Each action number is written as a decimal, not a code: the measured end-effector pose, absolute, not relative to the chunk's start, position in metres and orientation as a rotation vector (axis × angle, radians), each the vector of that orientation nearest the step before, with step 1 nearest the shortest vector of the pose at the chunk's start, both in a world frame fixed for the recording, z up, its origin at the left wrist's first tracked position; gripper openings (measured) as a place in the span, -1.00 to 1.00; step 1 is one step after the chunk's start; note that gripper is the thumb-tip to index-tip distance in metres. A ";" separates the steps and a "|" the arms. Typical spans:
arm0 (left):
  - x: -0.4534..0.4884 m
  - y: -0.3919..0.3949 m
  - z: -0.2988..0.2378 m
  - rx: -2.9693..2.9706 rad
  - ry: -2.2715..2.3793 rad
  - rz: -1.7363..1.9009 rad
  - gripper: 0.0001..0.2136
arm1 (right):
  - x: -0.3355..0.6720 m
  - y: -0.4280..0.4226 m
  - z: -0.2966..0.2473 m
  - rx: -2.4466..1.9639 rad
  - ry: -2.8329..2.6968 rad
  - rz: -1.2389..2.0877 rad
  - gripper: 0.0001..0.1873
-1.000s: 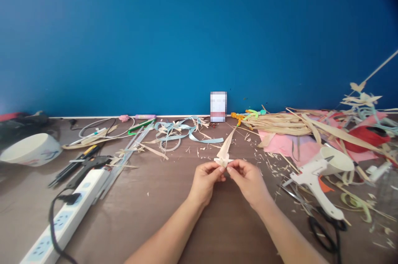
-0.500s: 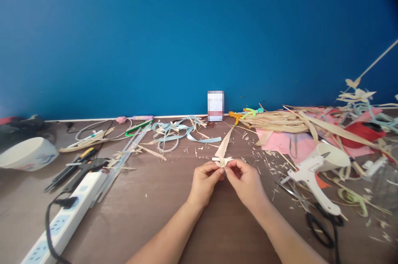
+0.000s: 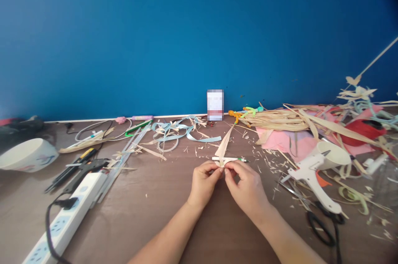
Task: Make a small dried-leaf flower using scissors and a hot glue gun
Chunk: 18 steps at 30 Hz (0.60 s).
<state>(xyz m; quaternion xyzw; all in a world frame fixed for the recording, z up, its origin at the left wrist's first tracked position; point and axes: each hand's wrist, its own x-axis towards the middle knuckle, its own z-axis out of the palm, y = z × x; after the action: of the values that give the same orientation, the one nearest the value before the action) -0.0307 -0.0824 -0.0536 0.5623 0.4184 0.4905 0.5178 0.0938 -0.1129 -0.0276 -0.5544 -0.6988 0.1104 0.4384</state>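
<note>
My left hand (image 3: 202,184) and my right hand (image 3: 248,187) meet over the middle of the table. Their fingertips pinch the near end of a pale dried husk strip (image 3: 224,144), whose long pointed tail stretches away from me. The pinched part is folded or gathered, though the fingers cover much of it. Just beyond the fingertips lies a white pen (image 3: 234,159) with a green band, crosswise at the husk; I cannot tell whether they touch.
To the right are a white glue gun (image 3: 314,177), black-handled scissors (image 3: 320,228), a cream cup (image 3: 334,157) and piled husks (image 3: 276,121). A power strip (image 3: 64,220), bowl (image 3: 29,154) and black glue gun (image 3: 88,170) stand left. Blue ribbon (image 3: 202,139) and an upright phone-like screen (image 3: 215,105) lie beyond.
My right fingers have shifted slightly, with the forefinger lying straighter along the husk. More of the white pen now shows behind them. The left hand has barely moved.
</note>
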 end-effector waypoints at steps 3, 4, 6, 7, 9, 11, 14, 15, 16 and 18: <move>-0.031 -0.084 -0.051 1.445 1.046 1.203 -0.92 | 0.094 -0.114 -0.029 -1.392 -1.758 0.234 -0.84; -0.031 -0.084 -0.050 1.469 1.052 1.213 -0.92 | 0.093 -0.114 -0.030 -1.399 -1.761 0.226 -0.84; -0.031 -0.085 -0.049 1.513 1.061 1.231 -0.91 | 0.093 -0.114 -0.032 -1.410 -1.760 0.210 -0.83; -0.031 -0.085 -0.049 1.535 1.067 1.242 -0.91 | 0.093 -0.114 -0.032 -1.413 -1.759 0.203 -0.83; -0.031 -0.086 -0.049 1.582 1.078 1.259 -0.90 | 0.092 -0.114 -0.033 -1.410 -1.760 0.193 -0.82; -0.031 -0.086 -0.050 1.622 1.084 1.271 -0.89 | 0.092 -0.115 -0.034 -1.406 -1.760 0.185 -0.81; -0.031 -0.087 -0.050 1.649 1.093 1.285 -0.88 | 0.092 -0.116 -0.035 -1.399 -1.755 0.170 -0.80; -0.031 -0.087 -0.050 1.651 1.096 1.291 -0.88 | 0.092 -0.116 -0.036 -1.397 -1.753 0.170 -0.80; -0.031 -0.087 -0.050 1.651 1.098 1.294 -0.88 | 0.092 -0.116 -0.036 -1.396 -1.753 0.177 -0.79; -0.031 -0.087 -0.049 1.650 1.099 1.299 -0.88 | 0.092 -0.117 -0.037 -1.394 -1.756 0.206 -0.79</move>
<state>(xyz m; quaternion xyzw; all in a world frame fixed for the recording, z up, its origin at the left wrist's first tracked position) -0.0309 -0.0866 -0.0495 0.6450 0.4294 0.5080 0.3762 0.0918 -0.1169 -0.0372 -0.5589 -0.7038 0.0826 0.4306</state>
